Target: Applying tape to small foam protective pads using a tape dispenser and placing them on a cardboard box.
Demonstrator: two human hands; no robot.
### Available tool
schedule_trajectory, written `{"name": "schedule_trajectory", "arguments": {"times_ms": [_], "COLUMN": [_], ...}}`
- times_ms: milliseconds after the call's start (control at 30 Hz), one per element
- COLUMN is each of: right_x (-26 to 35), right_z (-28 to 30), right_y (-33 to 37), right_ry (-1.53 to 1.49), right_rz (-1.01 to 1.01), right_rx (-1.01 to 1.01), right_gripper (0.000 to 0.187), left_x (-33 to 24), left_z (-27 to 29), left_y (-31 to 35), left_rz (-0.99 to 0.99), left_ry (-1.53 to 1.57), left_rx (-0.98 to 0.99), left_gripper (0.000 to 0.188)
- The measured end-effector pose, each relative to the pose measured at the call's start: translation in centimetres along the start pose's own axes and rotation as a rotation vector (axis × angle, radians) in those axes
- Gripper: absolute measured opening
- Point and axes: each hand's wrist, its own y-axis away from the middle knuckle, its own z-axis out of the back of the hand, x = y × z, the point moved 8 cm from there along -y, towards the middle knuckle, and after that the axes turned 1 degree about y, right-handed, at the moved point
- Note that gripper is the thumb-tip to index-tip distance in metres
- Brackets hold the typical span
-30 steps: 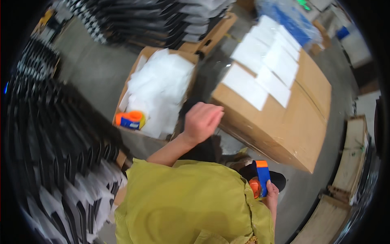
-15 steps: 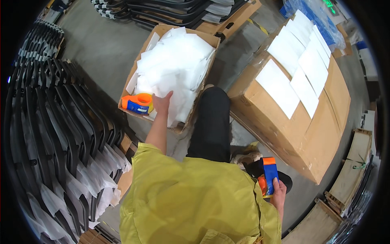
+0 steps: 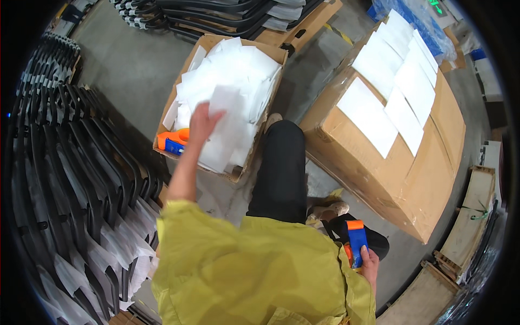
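My left hand (image 3: 202, 123) is over an open cardboard box (image 3: 166, 108) heaped with thin white foam sheets (image 3: 230, 66). Between its thumb and fingers is one whitish foam sheet (image 3: 227, 101), slightly blurred and raised off the pile. Beside that wrist, an orange-and-blue tape dispenser (image 3: 172, 142) lies in the near left corner of the box, partly covered by my forearm. Low on the right, my right hand (image 3: 370, 264) grips another tape dispenser (image 3: 357, 241), blue with an orange front edge, next to my bent knee.
To the right stands a large closed carton (image 3: 374, 179), several white sheets (image 3: 368, 116) laid overlapping on its top. Rows of black curved metal frames (image 3: 81, 173), partly wrapped in white foam, line the left. More black frames (image 3: 216, 19) are stacked beyond the box. Wooden crates (image 3: 466, 227) stand far right.
My left hand has moved away from me over the pile and now has a foam sheet lifted in it. The right hand still grips its tape dispenser in nearly the same place.
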Motion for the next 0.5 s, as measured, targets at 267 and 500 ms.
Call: {"name": "schedule_trajectory", "arguments": {"times_ms": [267, 500], "right_x": [0.7, -0.2], "right_z": [-0.3, -0.7], "right_y": [-0.8, -1.5], "right_ry": [0.009, 0.062], "right_rz": [0.012, -0.039], "right_rx": [-0.015, 0.031], "right_gripper": [0.034, 0.033], "left_x": [7.2, 8.9], "left_z": [-4.0, -2.3], "left_y": [-8.4, -2.7], "left_rz": [0.339, 0.599], "left_ry": [-0.481, 0.13], "left_rx": [0.164, 0.175], "left_gripper": [0.08, 0.055]}}
